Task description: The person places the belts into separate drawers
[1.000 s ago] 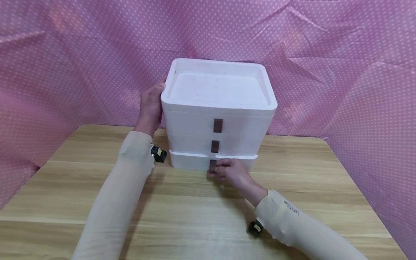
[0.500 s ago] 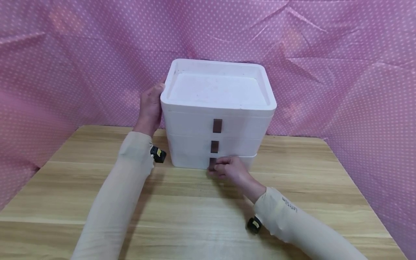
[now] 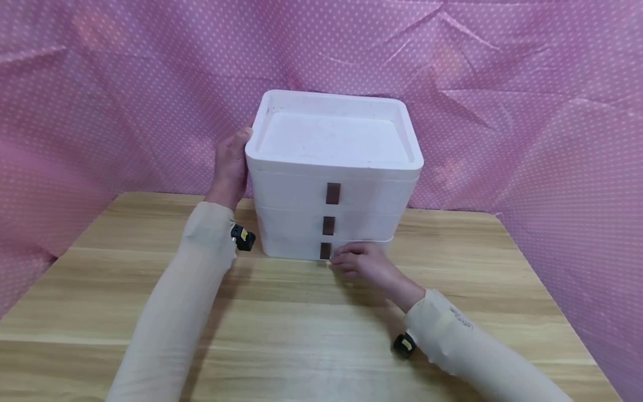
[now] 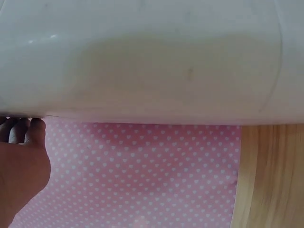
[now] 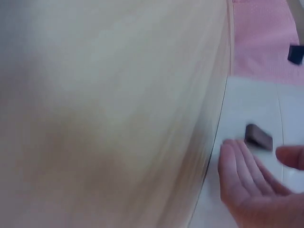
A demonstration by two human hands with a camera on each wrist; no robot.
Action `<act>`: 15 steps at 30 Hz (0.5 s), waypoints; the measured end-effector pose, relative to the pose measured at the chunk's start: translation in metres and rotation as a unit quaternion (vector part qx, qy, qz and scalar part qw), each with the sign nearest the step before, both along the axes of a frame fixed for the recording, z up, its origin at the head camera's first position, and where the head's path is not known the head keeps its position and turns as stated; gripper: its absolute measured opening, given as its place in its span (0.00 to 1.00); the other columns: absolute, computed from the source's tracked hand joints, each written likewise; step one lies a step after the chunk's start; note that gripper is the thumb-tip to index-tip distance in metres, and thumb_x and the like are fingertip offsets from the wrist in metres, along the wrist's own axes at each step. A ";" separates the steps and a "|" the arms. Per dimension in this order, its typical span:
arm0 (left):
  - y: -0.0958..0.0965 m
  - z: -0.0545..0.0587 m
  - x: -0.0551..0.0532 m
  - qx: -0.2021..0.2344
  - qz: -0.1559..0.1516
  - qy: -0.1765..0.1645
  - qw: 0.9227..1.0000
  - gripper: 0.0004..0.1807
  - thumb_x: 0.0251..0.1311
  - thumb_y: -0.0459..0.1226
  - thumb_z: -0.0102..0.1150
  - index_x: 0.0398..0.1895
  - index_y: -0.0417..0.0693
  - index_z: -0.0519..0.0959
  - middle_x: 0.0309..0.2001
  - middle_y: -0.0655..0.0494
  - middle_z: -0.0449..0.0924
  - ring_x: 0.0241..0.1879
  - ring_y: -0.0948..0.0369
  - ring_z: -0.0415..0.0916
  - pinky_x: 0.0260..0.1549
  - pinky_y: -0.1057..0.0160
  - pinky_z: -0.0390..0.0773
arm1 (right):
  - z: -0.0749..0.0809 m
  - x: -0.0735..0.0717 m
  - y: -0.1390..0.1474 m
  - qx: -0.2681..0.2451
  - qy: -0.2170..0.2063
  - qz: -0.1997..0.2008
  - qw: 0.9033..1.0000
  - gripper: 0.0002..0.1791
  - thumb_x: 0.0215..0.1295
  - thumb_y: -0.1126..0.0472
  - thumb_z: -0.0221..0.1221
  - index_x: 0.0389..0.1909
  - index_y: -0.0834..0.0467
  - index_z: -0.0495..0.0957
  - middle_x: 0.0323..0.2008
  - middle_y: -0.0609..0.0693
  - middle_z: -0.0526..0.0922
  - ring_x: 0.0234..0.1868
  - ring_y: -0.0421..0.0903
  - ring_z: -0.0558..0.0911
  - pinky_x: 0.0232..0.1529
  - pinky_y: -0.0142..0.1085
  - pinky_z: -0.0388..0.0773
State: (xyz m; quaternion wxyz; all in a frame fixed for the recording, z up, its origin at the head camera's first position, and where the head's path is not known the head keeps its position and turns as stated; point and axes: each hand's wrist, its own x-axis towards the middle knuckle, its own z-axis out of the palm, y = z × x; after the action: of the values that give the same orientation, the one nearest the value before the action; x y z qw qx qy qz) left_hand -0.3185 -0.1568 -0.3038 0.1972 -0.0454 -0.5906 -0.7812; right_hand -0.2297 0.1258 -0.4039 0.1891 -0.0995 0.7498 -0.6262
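A white drawer cabinet (image 3: 291, 192) stands upright on the table, with three stacked drawers and a recessed top. Each drawer front carries a brown pull tab; the lowest pull tab (image 3: 325, 250) is just left of my right hand (image 3: 369, 268). In the right wrist view, the fingers of that hand (image 5: 251, 183) are extended, the thumb spread apart and nothing between them. The bottom drawer (image 3: 291, 248) sits almost level with those above. My left hand (image 3: 231, 167) rests against the cabinet's left side, thumb at the upper rim; its fingertips touch the wall in the left wrist view.
A wooden table (image 3: 281, 335) spreads in front of the cabinet. Pink dotted cloth (image 3: 166, 95) hangs close behind it and along both sides. Both sleeved forearms carry small black cameras, one near the left wrist (image 3: 243, 238).
The bottom drawer, which jutted forward a second ago, has slid back in. My right hand has come off its pull tab and shifted slightly right. The left hand stays against the cabinet.
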 end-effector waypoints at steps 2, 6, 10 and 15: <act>-0.001 -0.001 -0.001 -0.017 0.006 -0.002 1.000 0.15 0.64 0.48 0.55 0.31 0.50 0.85 0.40 0.53 0.84 0.42 0.57 0.78 0.44 0.63 0.78 | 0.000 -0.002 0.014 0.012 -0.005 0.032 0.999 0.17 0.72 0.68 0.51 0.53 0.78 0.72 0.48 0.70 0.81 0.50 0.63 0.82 0.52 0.49 0.80; -0.006 -0.010 0.001 -0.084 0.008 -0.019 0.996 0.21 0.68 0.54 0.52 0.38 0.47 0.84 0.44 0.50 0.82 0.45 0.57 0.76 0.49 0.60 0.77 | 0.004 -0.002 0.043 0.064 -0.005 0.092 0.994 0.18 0.73 0.65 0.49 0.52 0.78 0.73 0.46 0.69 0.82 0.48 0.62 0.83 0.51 0.49 0.81; -0.025 -0.031 0.016 -0.256 -0.011 -0.086 0.963 0.38 0.68 0.66 0.35 0.65 0.50 0.74 0.64 0.51 0.73 0.63 0.55 0.68 0.65 0.51 0.65 | 0.015 0.002 0.071 0.168 0.054 0.096 0.980 0.18 0.74 0.61 0.50 0.50 0.73 0.77 0.43 0.63 0.85 0.44 0.58 0.85 0.48 0.50 0.82; -0.054 -0.057 0.051 -0.506 -0.055 -0.170 0.844 0.44 0.67 0.67 0.12 0.79 0.53 0.35 0.78 0.47 0.30 0.75 0.46 0.28 0.68 0.37 0.30 | 0.022 0.006 0.112 0.398 0.170 0.023 0.901 0.20 0.72 0.56 0.52 0.51 0.68 0.78 0.45 0.62 0.83 0.48 0.60 0.81 0.50 0.54 0.78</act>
State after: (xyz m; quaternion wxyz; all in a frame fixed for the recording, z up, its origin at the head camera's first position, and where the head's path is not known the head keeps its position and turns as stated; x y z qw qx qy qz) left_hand -0.2676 -0.2110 -0.3607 0.0000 -0.0382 -0.9246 -0.3790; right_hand -0.2240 0.2376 -0.3816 0.0969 -0.1374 0.9550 -0.2444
